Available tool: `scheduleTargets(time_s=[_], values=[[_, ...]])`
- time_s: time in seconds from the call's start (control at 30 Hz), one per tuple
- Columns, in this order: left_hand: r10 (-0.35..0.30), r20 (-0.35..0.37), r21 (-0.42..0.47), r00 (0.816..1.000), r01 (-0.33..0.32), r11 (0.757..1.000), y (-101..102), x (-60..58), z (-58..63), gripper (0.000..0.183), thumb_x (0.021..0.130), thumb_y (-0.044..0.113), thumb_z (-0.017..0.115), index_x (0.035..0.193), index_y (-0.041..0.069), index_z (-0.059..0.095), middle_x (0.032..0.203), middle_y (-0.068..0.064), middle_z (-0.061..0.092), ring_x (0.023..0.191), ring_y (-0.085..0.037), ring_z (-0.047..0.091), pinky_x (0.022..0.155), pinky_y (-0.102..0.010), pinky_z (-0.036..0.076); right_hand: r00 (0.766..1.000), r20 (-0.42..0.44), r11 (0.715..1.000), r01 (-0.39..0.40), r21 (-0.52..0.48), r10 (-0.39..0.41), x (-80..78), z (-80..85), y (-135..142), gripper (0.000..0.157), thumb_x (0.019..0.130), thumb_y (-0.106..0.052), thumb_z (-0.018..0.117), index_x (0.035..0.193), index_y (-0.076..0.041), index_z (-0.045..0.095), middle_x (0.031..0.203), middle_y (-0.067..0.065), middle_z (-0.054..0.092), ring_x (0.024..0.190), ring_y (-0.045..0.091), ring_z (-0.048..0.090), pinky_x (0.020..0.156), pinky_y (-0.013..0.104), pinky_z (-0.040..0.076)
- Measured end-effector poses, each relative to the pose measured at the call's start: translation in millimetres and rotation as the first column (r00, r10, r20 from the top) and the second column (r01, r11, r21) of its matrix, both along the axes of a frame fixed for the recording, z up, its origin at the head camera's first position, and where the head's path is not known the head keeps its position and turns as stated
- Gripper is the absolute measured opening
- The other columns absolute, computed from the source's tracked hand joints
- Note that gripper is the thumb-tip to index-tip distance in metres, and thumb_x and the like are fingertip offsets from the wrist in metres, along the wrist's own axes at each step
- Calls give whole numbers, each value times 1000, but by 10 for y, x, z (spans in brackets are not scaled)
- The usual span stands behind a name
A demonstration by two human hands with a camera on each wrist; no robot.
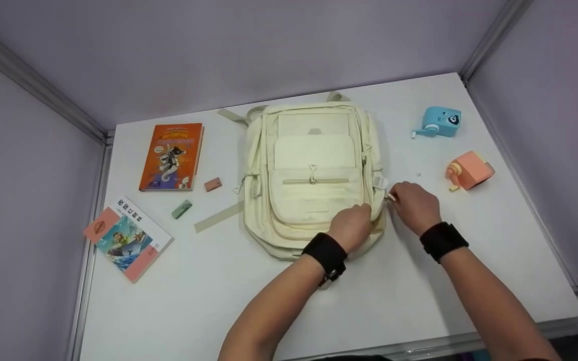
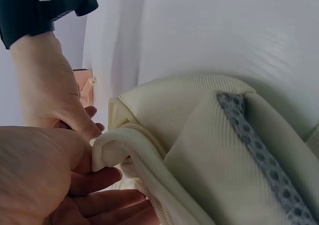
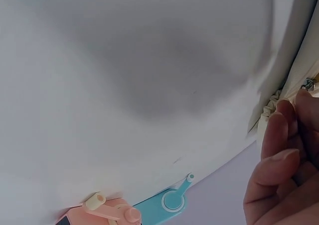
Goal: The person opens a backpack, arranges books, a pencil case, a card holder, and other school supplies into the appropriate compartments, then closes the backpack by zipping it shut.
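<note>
A cream backpack (image 1: 314, 150) lies on the white table, its front pockets facing up. My left hand (image 1: 351, 225) pinches a fabric edge at the bag's lower right; the left wrist view shows this folded flap (image 2: 124, 138) between thumb and fingers, beside a zipper seam. At the bag's right side, my right hand (image 1: 416, 204) has its thumb and fingertips together on a zipper pull. The metal zipper slider (image 3: 308, 84) shows just beyond these fingertips in the right wrist view. The pull itself is mostly hidden by the fingers.
Right of the bag stand a blue crank pencil sharpener (image 1: 442, 122) and a pink one (image 1: 472, 170). On the left lie an orange book (image 1: 172, 158), a white-and-pink book (image 1: 128, 239), a pink eraser (image 1: 212, 184) and a green eraser (image 1: 182, 209). Panels (image 1: 269, 50) wall the table.
</note>
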State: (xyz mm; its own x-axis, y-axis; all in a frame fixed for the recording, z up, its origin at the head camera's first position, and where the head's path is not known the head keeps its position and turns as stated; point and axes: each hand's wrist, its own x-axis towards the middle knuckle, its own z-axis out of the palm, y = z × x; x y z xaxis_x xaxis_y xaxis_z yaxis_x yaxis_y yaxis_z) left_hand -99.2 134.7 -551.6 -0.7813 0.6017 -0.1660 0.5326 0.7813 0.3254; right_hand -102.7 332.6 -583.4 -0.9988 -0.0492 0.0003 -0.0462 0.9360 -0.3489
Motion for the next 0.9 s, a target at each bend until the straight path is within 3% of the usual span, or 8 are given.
scheduleTargets(time_s=[0.37, 0.67, 0.9], values=[[-9, 69, 61, 998, 5, 998, -62, -72, -6, 7, 101, 15, 61, 100, 8, 62, 85, -4, 67, 72, -16, 64, 64, -30, 54, 999, -49, 1000, 14, -9, -15, -295, -60, 102, 11, 98, -15, 70, 96, -5, 70, 87, 15, 66, 81, 35, 65, 63, 52, 53], [5, 137, 71, 991, -15, 997, -84, -90, -1, 8, 101, 15, 57, 102, 8, 61, 85, -3, 65, 69, -16, 60, 65, -30, 53, 1000, 4, 1000, 24, -2, -24, -502, -49, 128, 9, 99, -14, 66, 97, -5, 69, 88, 16, 64, 81, 36, 63, 64, 52, 51], [-51, 137, 48, 989, 44, 998, -103, -95, 8, 13, 107, 19, 52, 104, 8, 59, 85, -3, 65, 68, -15, 59, 64, -28, 53, 1000, 8, 999, 13, 37, -14, -626, -15, 103, 10, 99, -14, 67, 97, -5, 68, 90, 17, 62, 83, 38, 63, 64, 53, 50]])
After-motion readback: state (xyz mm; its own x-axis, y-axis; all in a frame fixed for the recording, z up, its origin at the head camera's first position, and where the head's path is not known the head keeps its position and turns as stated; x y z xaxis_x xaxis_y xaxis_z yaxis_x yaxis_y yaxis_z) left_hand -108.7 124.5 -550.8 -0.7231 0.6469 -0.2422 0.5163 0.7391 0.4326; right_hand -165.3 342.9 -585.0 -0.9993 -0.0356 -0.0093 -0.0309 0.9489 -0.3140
